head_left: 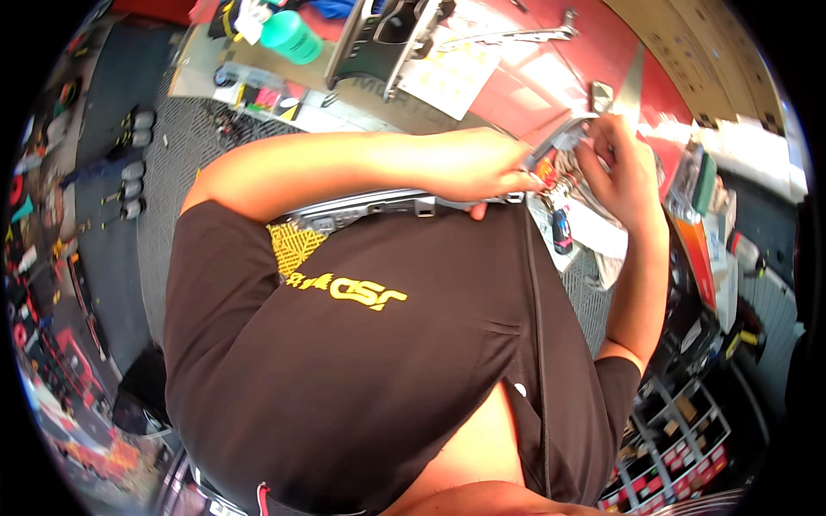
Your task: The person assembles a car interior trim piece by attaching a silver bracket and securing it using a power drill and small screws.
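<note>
A long silvery metal rail runs across in front of my body, close against my dark shirt. My left hand is closed around the right end of this rail, with fingertips showing below it. From there a grey strip curves up and to the right. My right hand pinches the strip's far end between thumb and fingers, over the red-topped bench. Below, between the two hands, lie small red and orange items and a dark bottle. Whether strip and rail are joined is hidden by my left hand.
A green cup and a black bracket-like frame stand at the far left of the bench. A thin metal linkage lies behind the hands. Cardboard edges the far right. A compartmented rack stands at lower right.
</note>
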Action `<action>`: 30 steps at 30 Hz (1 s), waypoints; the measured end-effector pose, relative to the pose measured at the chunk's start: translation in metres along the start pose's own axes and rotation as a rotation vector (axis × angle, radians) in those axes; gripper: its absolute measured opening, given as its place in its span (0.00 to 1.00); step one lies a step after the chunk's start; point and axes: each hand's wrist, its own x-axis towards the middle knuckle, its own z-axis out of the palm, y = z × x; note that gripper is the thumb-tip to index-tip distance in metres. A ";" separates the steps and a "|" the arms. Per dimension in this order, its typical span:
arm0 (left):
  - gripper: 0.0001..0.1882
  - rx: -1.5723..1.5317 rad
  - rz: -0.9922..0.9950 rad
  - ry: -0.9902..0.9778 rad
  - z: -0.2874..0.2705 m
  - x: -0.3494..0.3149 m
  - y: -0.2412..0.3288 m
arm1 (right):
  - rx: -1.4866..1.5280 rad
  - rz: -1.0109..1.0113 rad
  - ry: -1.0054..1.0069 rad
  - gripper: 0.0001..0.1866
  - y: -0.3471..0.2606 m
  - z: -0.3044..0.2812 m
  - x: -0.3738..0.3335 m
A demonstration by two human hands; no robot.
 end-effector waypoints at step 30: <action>0.27 -0.354 0.083 -0.116 -0.060 0.055 -0.025 | 0.164 0.066 0.165 0.09 0.089 0.048 0.044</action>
